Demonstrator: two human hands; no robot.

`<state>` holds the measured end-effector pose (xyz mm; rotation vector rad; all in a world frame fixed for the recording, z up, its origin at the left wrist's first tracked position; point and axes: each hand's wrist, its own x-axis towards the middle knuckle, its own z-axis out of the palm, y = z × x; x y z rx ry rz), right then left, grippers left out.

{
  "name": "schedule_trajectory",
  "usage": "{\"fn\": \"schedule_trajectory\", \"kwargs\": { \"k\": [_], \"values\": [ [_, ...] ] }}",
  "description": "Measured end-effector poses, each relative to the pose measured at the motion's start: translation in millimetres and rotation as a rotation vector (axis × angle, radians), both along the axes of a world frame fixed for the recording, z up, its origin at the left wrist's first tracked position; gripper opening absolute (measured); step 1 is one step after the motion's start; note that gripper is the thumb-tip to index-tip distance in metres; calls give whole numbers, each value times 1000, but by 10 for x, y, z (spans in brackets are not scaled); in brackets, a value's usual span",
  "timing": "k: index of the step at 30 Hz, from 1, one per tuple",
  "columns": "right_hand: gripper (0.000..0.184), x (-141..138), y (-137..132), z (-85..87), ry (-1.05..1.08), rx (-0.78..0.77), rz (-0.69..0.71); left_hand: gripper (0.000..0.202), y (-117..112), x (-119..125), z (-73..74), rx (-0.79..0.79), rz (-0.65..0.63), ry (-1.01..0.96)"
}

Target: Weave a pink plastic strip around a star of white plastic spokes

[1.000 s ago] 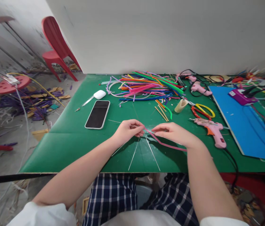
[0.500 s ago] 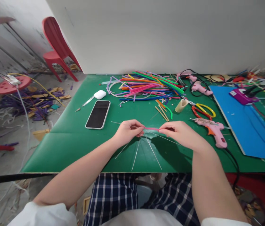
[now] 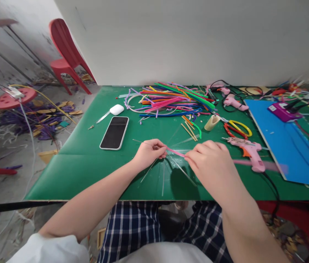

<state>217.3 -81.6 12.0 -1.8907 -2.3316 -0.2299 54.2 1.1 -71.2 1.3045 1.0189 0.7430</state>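
Observation:
My left hand (image 3: 154, 149) is closed, its fingertips pinching the spot where several thin pale wires (image 3: 181, 167) meet and fan out like spokes. From that pinch a pink pipe cleaner (image 3: 176, 152) runs to my right hand (image 3: 207, 159), which is closed on it just to the right. Its blurred free tail shows beyond the right hand, over the glue gun's handle and the blue board. Some wires are smeared by motion, and my left fingers cover the place where they join.
A phone (image 3: 114, 133) and a white case (image 3: 116, 109) lie left. Behind my hands is a heap of coloured pipe cleaners (image 3: 168, 102). A hollow beige piece (image 3: 211, 123), scissors (image 3: 238, 128), a pink glue gun (image 3: 250, 149) and a blue board (image 3: 283, 146) lie right.
My right hand has come slightly closer and turned, with the pink pipe cleaner now slanting down toward it. The wires have rotated a little; my left hand stays nearly in place.

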Motion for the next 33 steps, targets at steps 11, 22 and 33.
{"fn": "schedule_trajectory", "kwargs": {
  "k": [11, 22, 33],
  "values": [
    [18, -178, -37, -84, -55, 128, 213, 16, -3, 3, -10, 4, 2, -8],
    [18, -280, 24, -177, 89, 154, 325, 11, -20, 5, 17, -21, -5, -16],
    [7, 303, -99, 167, 536, 630, -54, 17, -4, -24, 116, -158, 58, -81]
  ]
}}
